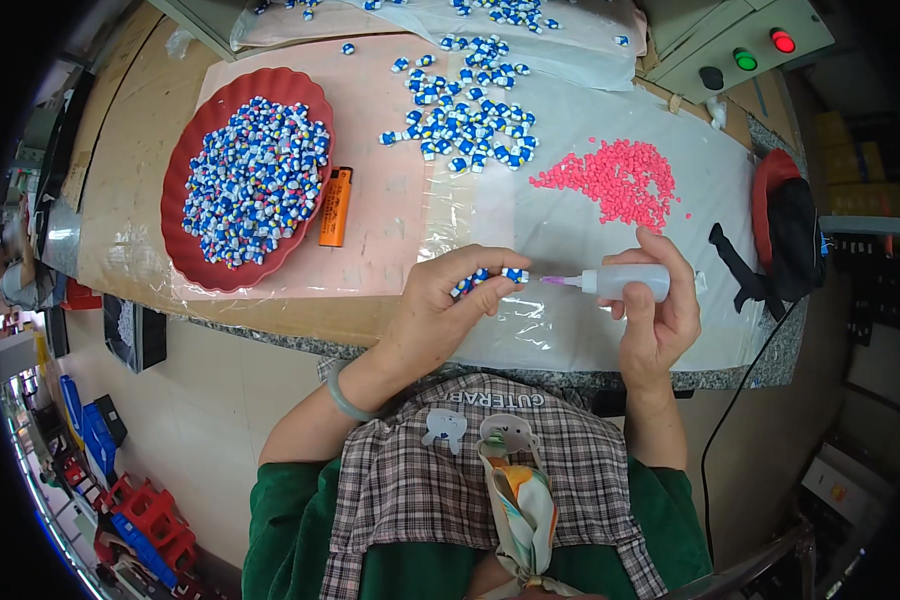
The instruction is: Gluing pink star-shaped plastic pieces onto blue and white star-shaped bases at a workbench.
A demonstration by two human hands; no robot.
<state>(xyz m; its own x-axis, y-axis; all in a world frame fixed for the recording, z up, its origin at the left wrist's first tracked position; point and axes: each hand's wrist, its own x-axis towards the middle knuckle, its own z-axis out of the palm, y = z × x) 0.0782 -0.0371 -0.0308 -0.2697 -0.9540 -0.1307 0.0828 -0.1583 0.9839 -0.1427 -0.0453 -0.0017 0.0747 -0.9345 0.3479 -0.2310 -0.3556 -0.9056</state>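
Observation:
My left hand (pixel 440 312) is closed round several small blue-and-white pieces. One of these blue-and-white pieces (pixel 515 275) sticks out between thumb and forefinger. My right hand (pixel 660 310) grips a translucent squeeze bottle (pixel 625 282) lying sideways, its thin purple-tinted nozzle aimed at that piece; whether they touch, I cannot tell. Beyond the bottle spreads a pile of small pink pieces (pixel 625 183) on the pale sheet. More loose blue-and-white pieces (pixel 478 120) are scattered farther back, in the middle of the table.
A red scalloped bowl (pixel 175 200) full of similar pieces stands at the left, with an orange box-shaped object (pixel 336 208) beside it. A grey box with red and green buttons (pixel 745 58) is at the back right. A black-and-red bag (pixel 792 225) and a dark cable (pixel 740 385) lie at the right.

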